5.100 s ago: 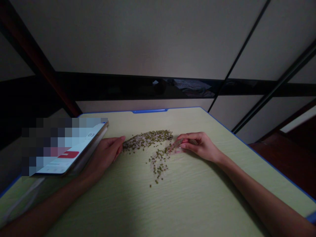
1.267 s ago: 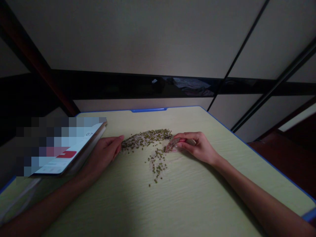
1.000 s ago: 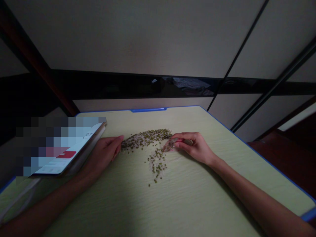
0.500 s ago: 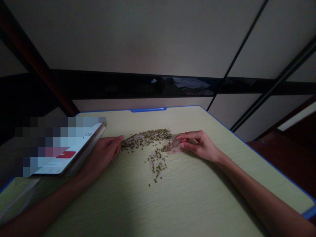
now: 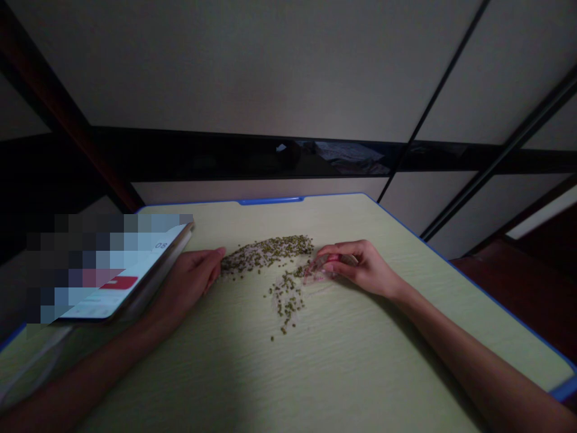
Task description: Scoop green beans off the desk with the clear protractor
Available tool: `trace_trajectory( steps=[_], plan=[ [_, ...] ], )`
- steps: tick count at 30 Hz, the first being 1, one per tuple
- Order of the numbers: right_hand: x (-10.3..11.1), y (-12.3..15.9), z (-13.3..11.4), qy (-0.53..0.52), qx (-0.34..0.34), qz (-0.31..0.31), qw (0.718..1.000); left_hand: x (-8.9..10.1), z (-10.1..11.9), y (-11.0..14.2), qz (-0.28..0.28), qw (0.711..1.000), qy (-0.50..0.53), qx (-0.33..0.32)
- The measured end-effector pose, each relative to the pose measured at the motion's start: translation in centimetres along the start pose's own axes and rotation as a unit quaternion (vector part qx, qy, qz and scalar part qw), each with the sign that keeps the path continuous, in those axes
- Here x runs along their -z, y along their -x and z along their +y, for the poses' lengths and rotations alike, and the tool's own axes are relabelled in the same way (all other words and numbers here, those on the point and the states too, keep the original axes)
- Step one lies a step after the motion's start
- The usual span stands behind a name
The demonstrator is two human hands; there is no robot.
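Observation:
A long heap of green beans, mixed with pale grains that look like rice, lies across the middle of the table. My left hand is closed at the heap's left end; whatever its fingers may hold is hidden. On the right, my right hand pinches a clear, thin plastic piece with pink marks, perhaps a small bag, low over the tabletop. Just left of that plastic, a looser scatter of beans and pale grains trails toward me.
A tablet with a lit screen leans at the table's left side, close to my left forearm, with a white cable below it. Blue edging rims the table. Pale cabinet doors stand behind.
My right hand with the clear plastic has shifted slightly left, then right, and is now a little left again beside the scattered beans. My left hand keeps its place at the heap.

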State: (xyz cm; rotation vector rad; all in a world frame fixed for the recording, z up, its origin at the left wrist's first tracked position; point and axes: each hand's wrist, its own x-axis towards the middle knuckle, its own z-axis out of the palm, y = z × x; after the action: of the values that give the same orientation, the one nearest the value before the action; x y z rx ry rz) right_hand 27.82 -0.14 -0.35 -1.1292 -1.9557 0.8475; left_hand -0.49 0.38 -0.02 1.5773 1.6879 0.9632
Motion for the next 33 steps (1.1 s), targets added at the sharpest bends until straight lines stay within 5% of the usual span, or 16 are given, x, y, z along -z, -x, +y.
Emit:
trace_trajectory(
  steps=[26, 33],
  plan=[
    [-1.2, -0.9, 0.2, -0.069, 0.051, -0.033, 0.996, 0.0, 0.4, 0.1, 0.001, 1.0, -0.005, 0.008],
    [-0.6, -0.6, 0.4, -0.086, 0.014, -0.056, 0.995, -0.1, 0.1, 0.0, 0.004, 1.0, 0.006, -0.009]
  ],
)
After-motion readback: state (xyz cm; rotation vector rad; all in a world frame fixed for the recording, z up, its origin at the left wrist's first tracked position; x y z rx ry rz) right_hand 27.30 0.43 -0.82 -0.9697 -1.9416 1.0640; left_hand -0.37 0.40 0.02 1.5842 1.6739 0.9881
